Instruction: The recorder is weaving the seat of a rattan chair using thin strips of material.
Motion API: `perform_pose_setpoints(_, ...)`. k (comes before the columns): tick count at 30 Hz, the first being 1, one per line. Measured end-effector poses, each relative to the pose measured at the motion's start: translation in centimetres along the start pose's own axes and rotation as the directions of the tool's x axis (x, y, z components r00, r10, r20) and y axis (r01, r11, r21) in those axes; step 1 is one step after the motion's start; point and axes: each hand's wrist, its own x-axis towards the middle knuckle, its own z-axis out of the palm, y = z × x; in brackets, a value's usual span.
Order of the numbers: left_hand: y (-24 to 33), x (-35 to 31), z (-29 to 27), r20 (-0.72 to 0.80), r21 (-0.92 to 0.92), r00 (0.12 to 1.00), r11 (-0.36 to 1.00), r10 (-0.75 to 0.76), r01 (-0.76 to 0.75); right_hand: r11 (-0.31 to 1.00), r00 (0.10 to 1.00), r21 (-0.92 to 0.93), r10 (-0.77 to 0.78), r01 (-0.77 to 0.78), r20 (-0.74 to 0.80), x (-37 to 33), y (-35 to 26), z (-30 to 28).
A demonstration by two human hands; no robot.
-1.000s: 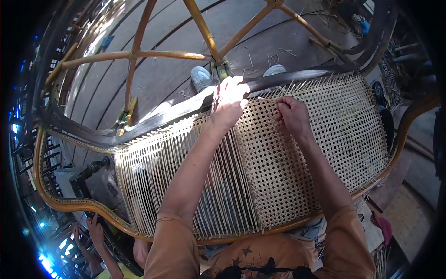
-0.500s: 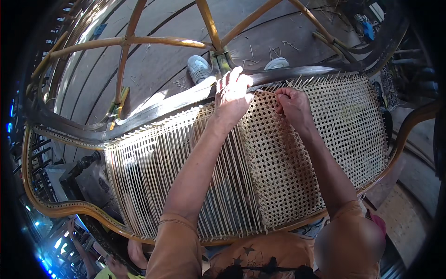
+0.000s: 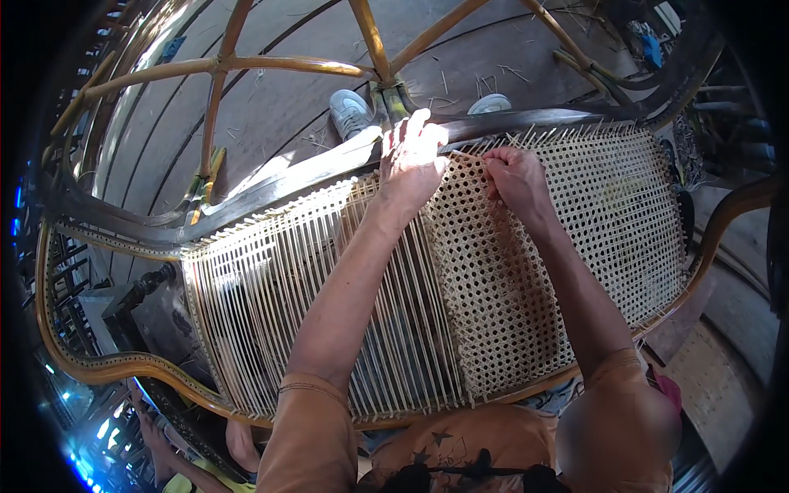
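Observation:
Across a curved bench frame stretches a woven cane seat (image 3: pixel 514 320), a close mesh with holes on the right and bare parallel cane strands (image 3: pixel 308 287) on the left. My left hand (image 3: pixel 411 164) rests at the far dark rail (image 3: pixel 509 122), its bent fingers apart and partly washed out by sunlight. Just right of it, my right hand (image 3: pixel 519 177) is closed, thumb and forefinger pinching a thin cane strand (image 3: pixel 468 155) at the mesh's far edge. The strand reaches toward my left thumb; its end there is hard to make out.
Bent rattan poles (image 3: pixel 300 64) rise beyond the far rail. A pair of light shoes (image 3: pixel 350 113) stands on the floor among cane scraps. Cut cane ends stick up along the rail. Another person's arm (image 3: pixel 240 444) shows at lower left, near the polished front rail (image 3: pixel 123 370).
My right hand has shifted very slightly left and up along the mesh's far edge, still pinching the strand. The left hand stays at the rail. At lower left the other person's arm has moved.

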Motion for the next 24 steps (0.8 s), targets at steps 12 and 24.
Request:
perform_pose_setpoints(12,1.0,0.3,-1.2,-0.048,-0.103,0.996,0.992,-0.076,0.071,0.998,0.999,-0.055,-0.022,0.025,0.043,-0.3,0.1,0.3)
perform_pose_setpoints(24,0.2,1.2,-1.5,0.185,-0.023,0.982,0.999,0.040,-0.037,0.950,0.997,0.311,0.044,-0.022,-0.063,-3.6,1.6,-1.5)
